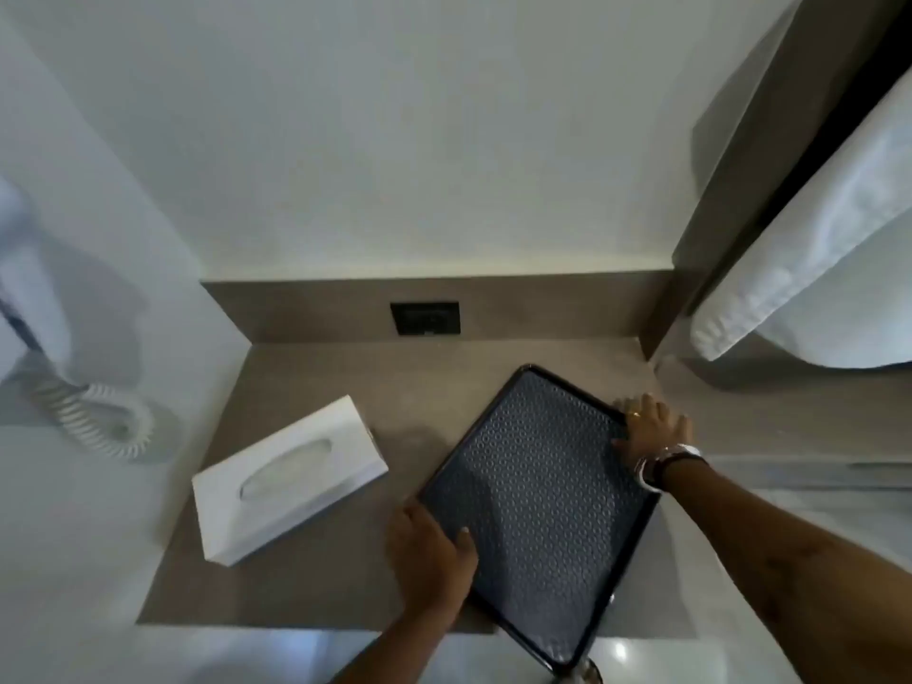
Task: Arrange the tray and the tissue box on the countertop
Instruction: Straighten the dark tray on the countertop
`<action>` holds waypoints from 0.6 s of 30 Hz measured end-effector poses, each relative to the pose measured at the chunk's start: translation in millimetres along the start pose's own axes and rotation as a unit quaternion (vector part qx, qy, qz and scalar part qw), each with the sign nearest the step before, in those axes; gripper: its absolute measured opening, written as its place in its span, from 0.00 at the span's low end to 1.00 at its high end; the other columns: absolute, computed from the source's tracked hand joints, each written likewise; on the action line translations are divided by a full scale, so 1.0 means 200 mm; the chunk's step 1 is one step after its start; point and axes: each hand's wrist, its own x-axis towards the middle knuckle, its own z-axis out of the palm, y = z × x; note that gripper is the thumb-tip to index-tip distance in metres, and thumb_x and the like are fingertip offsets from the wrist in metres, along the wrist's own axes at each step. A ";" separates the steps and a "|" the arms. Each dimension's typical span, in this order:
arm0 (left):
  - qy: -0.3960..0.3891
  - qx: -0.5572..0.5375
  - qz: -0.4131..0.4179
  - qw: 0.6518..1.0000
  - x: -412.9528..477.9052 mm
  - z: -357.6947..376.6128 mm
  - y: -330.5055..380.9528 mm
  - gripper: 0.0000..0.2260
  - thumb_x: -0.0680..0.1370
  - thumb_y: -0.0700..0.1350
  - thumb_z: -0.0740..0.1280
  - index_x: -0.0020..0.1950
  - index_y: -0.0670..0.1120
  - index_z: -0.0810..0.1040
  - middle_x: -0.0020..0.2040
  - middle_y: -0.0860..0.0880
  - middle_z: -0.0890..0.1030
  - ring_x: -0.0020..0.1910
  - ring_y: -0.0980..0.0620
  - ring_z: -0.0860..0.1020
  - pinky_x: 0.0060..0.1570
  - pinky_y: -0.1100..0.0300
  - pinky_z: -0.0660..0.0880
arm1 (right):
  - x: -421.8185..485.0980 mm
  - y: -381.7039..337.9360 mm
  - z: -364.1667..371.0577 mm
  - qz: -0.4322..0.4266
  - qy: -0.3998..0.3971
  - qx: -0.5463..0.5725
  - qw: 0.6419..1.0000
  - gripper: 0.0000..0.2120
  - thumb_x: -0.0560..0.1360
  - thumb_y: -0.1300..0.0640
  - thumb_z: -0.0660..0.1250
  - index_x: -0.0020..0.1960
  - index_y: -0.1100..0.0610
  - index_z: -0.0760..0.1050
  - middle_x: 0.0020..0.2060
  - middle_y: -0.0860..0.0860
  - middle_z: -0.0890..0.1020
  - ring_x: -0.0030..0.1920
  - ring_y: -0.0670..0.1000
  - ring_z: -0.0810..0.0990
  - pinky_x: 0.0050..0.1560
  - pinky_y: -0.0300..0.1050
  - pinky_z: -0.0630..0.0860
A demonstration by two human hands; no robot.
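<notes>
A dark tray (538,501) with a dotted, textured floor lies at an angle on the brown countertop (316,377), and its near corner reaches past the counter's front edge. My left hand (429,550) grips the tray's left rim, thumb on the textured floor. My right hand (651,429) holds the far right rim, with a ring and a wristwatch showing. A white tissue box (288,478) with an oval slot sits askew to the left of the tray, apart from both hands.
A black wall socket (425,318) is set in the low backsplash behind the counter. A white hair dryer with a coiled cord (98,422) hangs on the left wall. A white towel (809,269) hangs at the right.
</notes>
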 end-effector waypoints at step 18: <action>-0.013 -0.375 -0.153 0.914 0.17 -0.03 0.13 0.07 0.75 0.33 0.66 0.40 0.44 0.75 0.45 0.39 0.81 0.49 0.36 0.81 0.43 0.51 0.75 | 0.00 0.08 0.08 0.121 0.062 0.288 0.948 0.13 0.72 0.66 0.66 0.55 0.62 0.82 0.54 0.65 0.81 0.52 0.66 0.79 0.54 0.57 0.78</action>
